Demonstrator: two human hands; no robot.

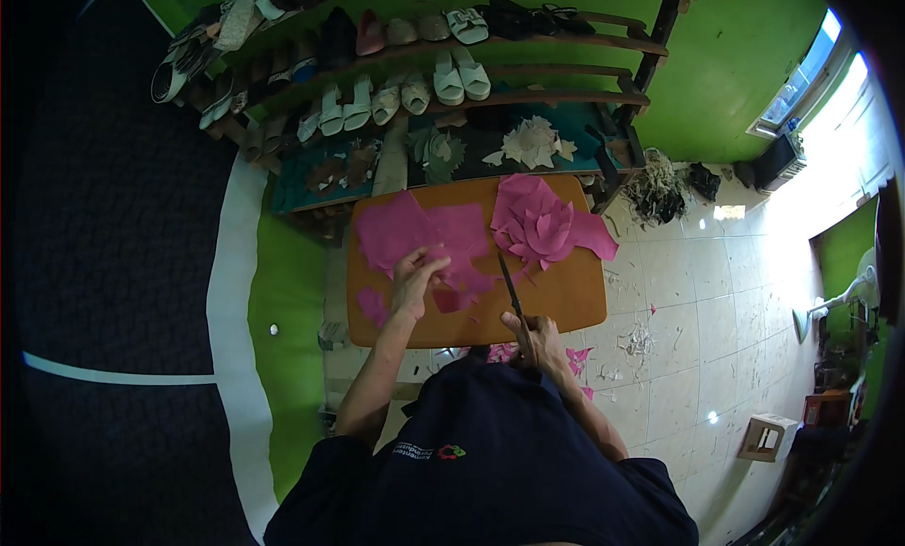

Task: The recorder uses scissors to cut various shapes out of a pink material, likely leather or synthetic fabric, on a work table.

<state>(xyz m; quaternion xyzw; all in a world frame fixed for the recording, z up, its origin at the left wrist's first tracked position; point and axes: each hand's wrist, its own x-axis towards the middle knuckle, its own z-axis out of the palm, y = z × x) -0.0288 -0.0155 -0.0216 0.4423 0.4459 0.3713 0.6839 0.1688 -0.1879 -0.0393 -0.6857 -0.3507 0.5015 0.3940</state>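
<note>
Head view: the left hand point(416, 275) lies with fingers spread flat on the pink sheet point(424, 240), pinning it to the wooden board point(566, 306) for cutting. The right hand point(534, 337) grips the scissors point(510, 287), blades pointing far. Cut pieces point(542, 221) pile far right. The blade gap cannot be made out.

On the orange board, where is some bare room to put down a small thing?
The orange board is bare along its right edge, below the heap of pink pieces, and in the near strip between the left hand and the right hand. The far half is crowded: the pink sheet and heap cover it.
</note>
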